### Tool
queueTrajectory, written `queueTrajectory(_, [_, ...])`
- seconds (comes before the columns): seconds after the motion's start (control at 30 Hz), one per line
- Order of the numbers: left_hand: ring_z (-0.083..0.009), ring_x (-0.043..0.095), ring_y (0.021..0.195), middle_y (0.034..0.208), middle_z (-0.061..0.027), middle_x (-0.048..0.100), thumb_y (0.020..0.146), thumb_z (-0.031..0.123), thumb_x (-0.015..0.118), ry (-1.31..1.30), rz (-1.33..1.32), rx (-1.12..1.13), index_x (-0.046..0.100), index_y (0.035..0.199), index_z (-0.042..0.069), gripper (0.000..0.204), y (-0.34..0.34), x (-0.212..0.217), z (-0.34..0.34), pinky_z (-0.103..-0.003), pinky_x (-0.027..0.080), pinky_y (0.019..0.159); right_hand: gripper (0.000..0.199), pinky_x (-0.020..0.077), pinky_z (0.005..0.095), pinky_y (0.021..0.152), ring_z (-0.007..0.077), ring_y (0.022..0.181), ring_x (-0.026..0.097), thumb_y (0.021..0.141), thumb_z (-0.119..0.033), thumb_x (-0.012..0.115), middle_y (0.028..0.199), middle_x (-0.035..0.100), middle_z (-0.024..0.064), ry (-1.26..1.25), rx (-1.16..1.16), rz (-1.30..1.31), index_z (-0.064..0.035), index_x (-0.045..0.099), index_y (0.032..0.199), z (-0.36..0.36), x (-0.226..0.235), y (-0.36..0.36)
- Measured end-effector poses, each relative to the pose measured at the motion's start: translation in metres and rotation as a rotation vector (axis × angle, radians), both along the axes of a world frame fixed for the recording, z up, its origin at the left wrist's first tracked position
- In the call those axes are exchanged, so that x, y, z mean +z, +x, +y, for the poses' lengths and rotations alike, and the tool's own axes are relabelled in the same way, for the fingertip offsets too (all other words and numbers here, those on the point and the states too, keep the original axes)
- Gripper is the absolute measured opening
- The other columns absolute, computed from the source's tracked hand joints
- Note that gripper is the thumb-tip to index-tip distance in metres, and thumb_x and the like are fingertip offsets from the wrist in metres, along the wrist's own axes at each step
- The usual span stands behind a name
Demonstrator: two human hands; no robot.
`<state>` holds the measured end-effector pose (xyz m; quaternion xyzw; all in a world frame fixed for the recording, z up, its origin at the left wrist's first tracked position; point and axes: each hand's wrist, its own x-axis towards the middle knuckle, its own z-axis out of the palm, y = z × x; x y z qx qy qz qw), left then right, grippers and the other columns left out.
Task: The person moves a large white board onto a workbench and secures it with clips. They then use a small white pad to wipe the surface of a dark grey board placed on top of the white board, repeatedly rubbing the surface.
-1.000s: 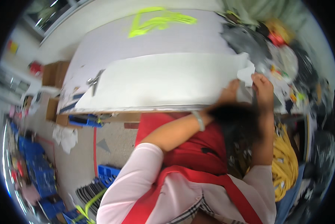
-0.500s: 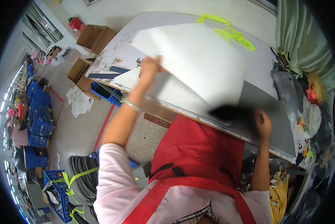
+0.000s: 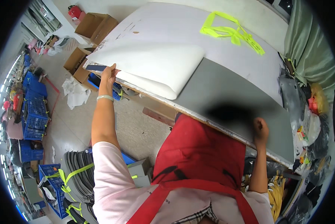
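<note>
A large white sheet (image 3: pixel 149 61) lies doubled over on the left half of the table, its rounded fold toward the near edge. My left hand (image 3: pixel 108 74) has its fingers closed on the sheet's left edge, beside a dark blue strip (image 3: pixel 96 68). A grey sheet (image 3: pixel 227 80) lies flat on the right half. Above its near part, my right hand (image 3: pixel 261 130) is closed with curled fingers. Next to these fingers is a black, blurred shape (image 3: pixel 229 112) whose kind I cannot make out; what the right hand holds, if anything, is hidden.
Bright yellow-green straps (image 3: pixel 231 31) lie on the far part of the pale table (image 3: pixel 167 22). Plastic bags (image 3: pixel 316 99) crowd its right end. Cardboard boxes (image 3: pixel 94 31), blue crates (image 3: pixel 36 114) and a stack of dark sheets (image 3: pixel 78 175) stand on the left.
My left hand has moved left and toward me, drawing the white sheet off the grey one and folding it over. The round metal item is now covered. My right hand has moved slightly nearer me.
</note>
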<state>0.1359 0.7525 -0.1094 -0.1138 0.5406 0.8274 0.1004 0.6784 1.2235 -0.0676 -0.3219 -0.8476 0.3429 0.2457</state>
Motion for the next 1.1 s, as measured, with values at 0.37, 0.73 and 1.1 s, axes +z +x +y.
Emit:
queueTrajectory(0.37, [-0.0216,0.062,0.093,0.1,-0.0098,0.062,0.092,0.012,0.059,-0.06,-0.123,0.008,0.057,0.102,0.003,0.013,-0.022,-0.072,-0.046,-0.032,0.055,0.084,0.008,0.0392,0.0247,0.064,0.0112,0.069,0.046,0.086,-0.009,0.063,0.077,0.052,0.0025,0.091,0.012,0.021,-0.0028,0.064,0.091,-0.002,0.002,0.0])
queueTrajectory(0.73, [-0.0158,0.059,0.097,0.11,-0.011,0.064,0.092,0.013,0.063,-0.697,0.995,0.09,0.058,0.122,-0.002,0.034,0.154,0.069,0.084,-0.028,0.047,0.087,0.025,0.0462,0.0354,0.083,0.0256,0.095,0.056,0.077,-0.018,0.073,0.102,0.061,0.0069,0.34,0.414,-0.074,-0.0072,0.066,0.098,-0.018,0.01,0.025])
queueTrajectory(1.1, [-0.0332,0.057,0.087,0.094,-0.0131,0.063,0.077,0.013,0.072,-0.741,1.559,-1.024,0.065,0.101,0.004,0.026,0.366,0.059,0.278,-0.039,0.048,0.076,0.027,0.0474,0.0391,0.078,0.028,0.092,0.056,0.076,-0.021,0.072,0.101,0.062,0.0051,0.565,0.402,0.037,-0.0081,0.065,0.099,-0.031,-0.013,0.018])
